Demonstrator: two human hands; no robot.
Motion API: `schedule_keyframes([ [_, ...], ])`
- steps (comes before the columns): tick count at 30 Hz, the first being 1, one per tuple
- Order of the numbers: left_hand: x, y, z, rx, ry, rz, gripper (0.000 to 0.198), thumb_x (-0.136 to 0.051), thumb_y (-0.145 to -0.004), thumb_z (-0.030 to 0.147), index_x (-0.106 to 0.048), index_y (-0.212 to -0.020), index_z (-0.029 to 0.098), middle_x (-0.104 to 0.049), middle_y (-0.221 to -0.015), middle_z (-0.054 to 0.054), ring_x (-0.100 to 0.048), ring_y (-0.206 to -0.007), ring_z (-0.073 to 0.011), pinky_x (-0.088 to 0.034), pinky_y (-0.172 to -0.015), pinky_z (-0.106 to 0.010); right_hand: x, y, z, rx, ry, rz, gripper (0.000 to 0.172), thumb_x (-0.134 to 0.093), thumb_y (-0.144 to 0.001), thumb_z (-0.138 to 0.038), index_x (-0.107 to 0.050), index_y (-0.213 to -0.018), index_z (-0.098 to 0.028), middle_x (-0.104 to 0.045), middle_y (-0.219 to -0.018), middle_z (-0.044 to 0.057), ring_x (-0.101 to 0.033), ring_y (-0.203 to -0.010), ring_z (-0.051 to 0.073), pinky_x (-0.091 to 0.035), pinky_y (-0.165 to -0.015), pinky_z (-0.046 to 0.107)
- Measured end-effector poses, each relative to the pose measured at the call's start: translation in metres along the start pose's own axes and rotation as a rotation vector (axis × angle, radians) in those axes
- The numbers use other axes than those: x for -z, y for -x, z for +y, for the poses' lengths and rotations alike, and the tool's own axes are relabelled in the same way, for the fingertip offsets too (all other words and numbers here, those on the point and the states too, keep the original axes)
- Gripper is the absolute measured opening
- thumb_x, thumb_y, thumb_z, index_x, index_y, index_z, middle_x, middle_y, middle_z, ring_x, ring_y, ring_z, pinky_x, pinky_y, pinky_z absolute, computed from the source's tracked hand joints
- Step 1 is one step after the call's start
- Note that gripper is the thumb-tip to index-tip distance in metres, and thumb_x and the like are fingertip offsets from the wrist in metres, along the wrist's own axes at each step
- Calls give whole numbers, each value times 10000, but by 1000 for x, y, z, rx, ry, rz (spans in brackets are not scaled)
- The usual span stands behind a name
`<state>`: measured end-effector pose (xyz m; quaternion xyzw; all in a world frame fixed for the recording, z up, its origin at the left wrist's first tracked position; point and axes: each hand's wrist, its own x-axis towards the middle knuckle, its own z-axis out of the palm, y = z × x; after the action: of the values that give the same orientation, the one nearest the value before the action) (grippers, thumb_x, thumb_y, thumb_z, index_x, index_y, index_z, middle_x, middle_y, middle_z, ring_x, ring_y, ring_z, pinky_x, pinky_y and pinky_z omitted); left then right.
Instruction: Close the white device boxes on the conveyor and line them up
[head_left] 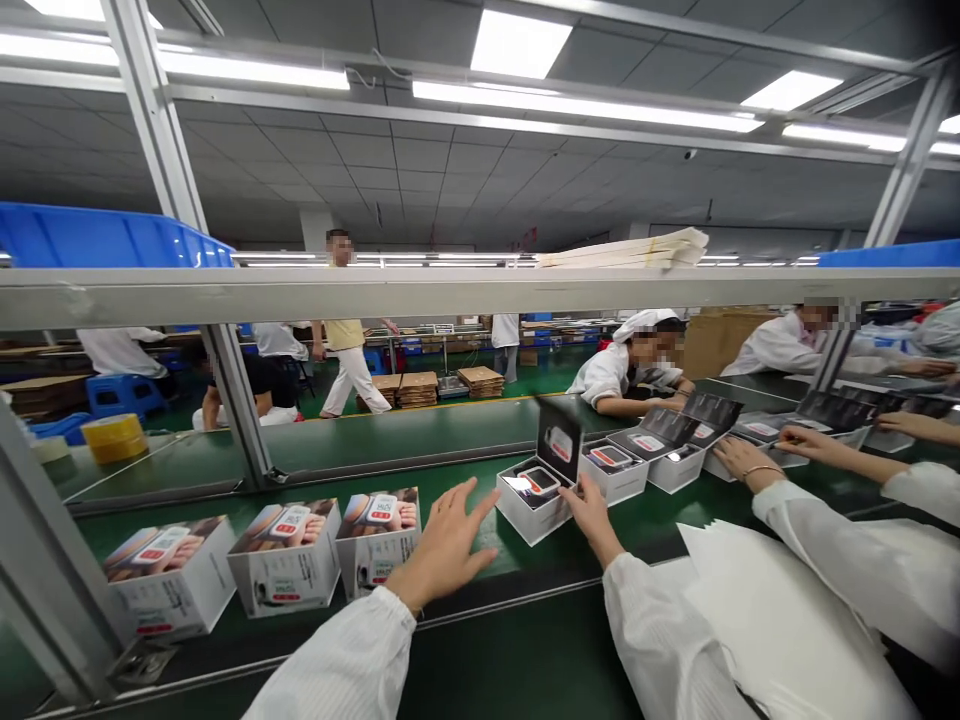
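Observation:
My left hand, fingers spread, hovers above the green belt just left of an open white box and touches nothing that I can see. Inside that box lies a device with a white and orange face; its dark lid stands raised. At the box's right corner, by the bottom of the lid, the fingers of my right hand are closed on it. To the left of my left hand stand three closed boxes printed with a picture of a wrist device.
More open boxes continue to the right, where co-workers' hands work on them. White sheets lie at the front right. A metal post and an overhead shelf rail frame the line. Yellow tape rolls sit behind at left.

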<state>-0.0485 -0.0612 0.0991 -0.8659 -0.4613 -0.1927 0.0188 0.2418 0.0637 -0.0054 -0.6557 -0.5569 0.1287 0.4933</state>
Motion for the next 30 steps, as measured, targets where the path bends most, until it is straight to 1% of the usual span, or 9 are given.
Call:
schedule_keyframes([
  [4, -31, -6, 5, 59, -1, 180, 804, -575, -864, 207, -164, -1553, 265, -36, -1625, -112, -24, -1490, -324, -210, -1166, -519, -4, 26, -6, 172, -1, -148, 457, -510, -808, -436, -658, -1231, -348, -455, -1401, 52, -434, -1291, 314, -302, -1103, 507],
  [7, -57, -19, 6, 113, 108, 67, 839, -558, -825, 206, -151, -1559, 191, -47, -1632, -100, 48, -1493, -298, -84, -1201, -503, -4, 36, -12, 203, -143, -248, 462, -552, -785, -444, -681, -1211, -320, -326, -1520, 43, -313, -1405, 309, -266, -1147, 453],
  [9, -73, -28, 5, 179, 233, -70, 886, -568, -800, 242, -126, -1560, 136, -102, -1625, -122, -18, -1495, -296, -94, -1208, -480, -6, 38, -15, 153, -209, -260, 456, -556, -791, -475, -696, -1189, -304, -297, -1546, 49, -290, -1425, 319, -290, -1137, 452],
  [13, -99, -27, 4, 251, 324, -164, 929, -561, -785, 237, -72, -1559, 78, -158, -1607, -165, -202, -1471, -278, -257, -1176, -399, -12, 39, -20, 42, -272, -226, 493, -563, -782, -585, -717, -1144, -288, -400, -1502, 68, -357, -1390, 330, -321, -1115, 456],
  [16, -103, -14, 0, 258, 302, -154, 964, -600, -782, 233, -51, -1559, 73, -64, -1622, -157, -105, -1488, -297, -226, -1184, -417, -18, 38, -24, -22, -368, -252, 514, -561, -783, -613, -705, -1142, -276, -595, -1325, 63, -498, -1272, 304, -357, -1089, 435],
  [21, -58, -18, -9, -15, -45, -23, 916, -678, -784, 206, -177, -1551, 204, 40, -1633, -104, 112, -1474, -364, -90, -1184, -517, -36, 45, -42, -197, -752, -356, 608, -566, -752, -705, -694, -1089, -216, -698, -1157, 79, -623, -1102, 300, -495, -931, 395],
  [24, -12, -36, -12, -179, -198, -41, 901, -769, -768, 357, -279, -1521, 294, -184, -1587, -136, -97, -1455, -421, -61, -1158, -560, -53, 57, -61, -337, -920, -553, 677, -472, -780, -760, -691, -1076, -192, -724, -1069, 106, -665, -1028, 296, -528, -862, 400],
  [26, 14, -44, -18, -200, -229, -135, 967, -796, -719, 521, -288, -1518, 321, -414, -1425, -151, -352, -1333, -411, -169, -1124, -551, -62, 65, -73, -294, -876, -620, 652, -460, -798, -741, -691, -1081, -201, -726, -1055, 89, -666, -1016, 273, -522, -865, 384],
  [30, 44, -37, -45, -122, -257, -302, 948, -737, -714, 639, -317, -1508, 338, -504, -1224, -144, -493, -1122, -373, -392, -948, -466, -55, 66, -80, -150, -496, -492, 496, -506, -815, -622, -688, -1090, -251, -716, -1055, 43, -676, -860, 237, -509, -825, 378],
])
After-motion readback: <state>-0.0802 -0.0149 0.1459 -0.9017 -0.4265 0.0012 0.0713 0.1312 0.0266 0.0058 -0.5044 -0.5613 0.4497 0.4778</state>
